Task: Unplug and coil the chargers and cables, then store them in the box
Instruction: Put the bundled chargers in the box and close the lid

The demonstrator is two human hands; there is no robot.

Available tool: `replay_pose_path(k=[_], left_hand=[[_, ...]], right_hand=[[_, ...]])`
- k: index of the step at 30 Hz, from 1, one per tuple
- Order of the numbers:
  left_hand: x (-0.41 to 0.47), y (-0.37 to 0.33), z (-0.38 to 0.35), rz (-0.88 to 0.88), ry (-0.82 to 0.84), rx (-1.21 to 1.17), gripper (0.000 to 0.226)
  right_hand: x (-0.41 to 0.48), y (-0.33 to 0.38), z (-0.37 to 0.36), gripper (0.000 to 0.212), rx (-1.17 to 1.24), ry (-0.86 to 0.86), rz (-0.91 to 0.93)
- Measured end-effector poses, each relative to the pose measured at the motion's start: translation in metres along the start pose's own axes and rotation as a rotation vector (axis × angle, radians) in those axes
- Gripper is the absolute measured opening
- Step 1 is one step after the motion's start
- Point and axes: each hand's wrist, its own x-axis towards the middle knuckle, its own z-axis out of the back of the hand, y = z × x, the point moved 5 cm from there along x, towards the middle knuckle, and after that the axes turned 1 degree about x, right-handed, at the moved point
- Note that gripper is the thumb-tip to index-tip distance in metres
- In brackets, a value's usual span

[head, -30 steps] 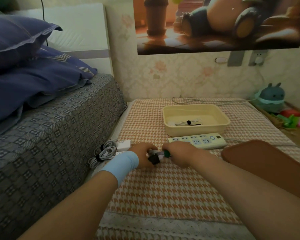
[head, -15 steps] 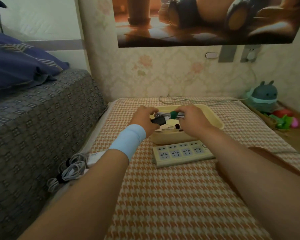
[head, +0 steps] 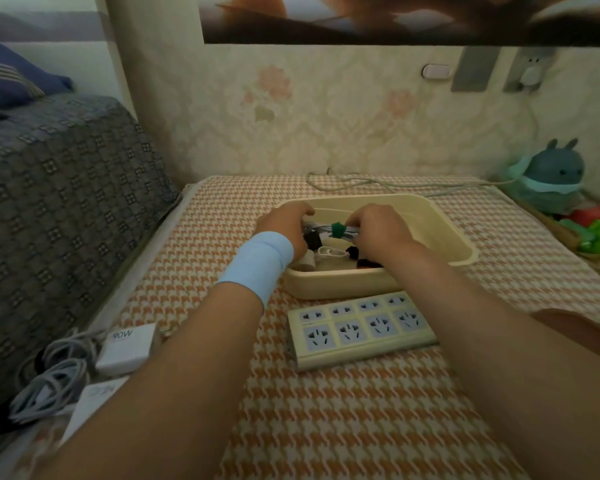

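In box (head: pixel 461 252): left hand (head: pixel 284 225), right hand (head: pixel 381 230) lowered cable (head: pixel 321 227).

We are looking over a bedside corner.
We are seeing a grey patterned bedspread (head: pixel 66 202) at left with a blue pillow (head: pixel 11 81) on it, an orange houndstooth cloth (head: pixel 326 410) spreading across the middle, a teal plush toy (head: pixel 555 178) sitting beside bright toys (head: pixel 593 230) at right, and a poster (head: pixel 395 19) hanging on floral wallpaper (head: pixel 326 109).

dim, warm indoor light | soft shadows | edges blurred, wide-angle bowed
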Motion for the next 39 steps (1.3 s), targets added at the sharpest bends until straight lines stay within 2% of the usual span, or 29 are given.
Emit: replay_pose_path(k=[3, 5, 9, 16, 21, 27, 30, 34, 39], left_hand=[[-0.003, -0.005, -0.003, -0.044, 0.048, 0.232, 0.034], [-0.006, -0.008, -0.004, -0.054, 0.085, 0.285, 0.037], [-0.018, -0.011, 0.003, -0.084, 0.084, 0.216, 0.045], [-0.059, -0.005, 0.043, -0.136, 0.007, 0.22, 0.048], [-0.113, 0.04, 0.077, -0.02, 0.001, 0.18, 0.049], [-0.196, 0.099, 0.114, 0.149, 0.078, 0.221, 0.039], [-0.234, 0.122, 0.123, 0.195, 0.152, 0.266, 0.03], [-0.274, 0.152, 0.115, 0.25, 0.281, 0.23, 0.037], [-0.285, 0.165, 0.111, 0.275, 0.197, 0.175, 0.063]], right_hand=[[0.002, -0.007, -0.006, 0.049, 0.057, 0.042, -0.023], [0.002, -0.01, -0.005, 0.051, 0.081, 0.082, -0.021], [-0.009, -0.007, 0.001, 0.052, 0.095, 0.154, -0.01], [-0.049, 0.029, 0.037, 0.043, 0.076, 0.074, 0.087], [-0.099, 0.086, 0.053, 0.035, 0.173, 0.088, 0.271], [-0.16, 0.168, 0.039, 0.029, 0.167, 0.283, 0.441], [-0.192, 0.205, 0.021, 0.034, 0.141, 0.371, 0.5], [-0.232, 0.238, -0.018, 0.051, 0.031, 0.458, 0.589], [-0.259, 0.243, -0.052, 0.069, -0.087, 0.364, 0.686]])
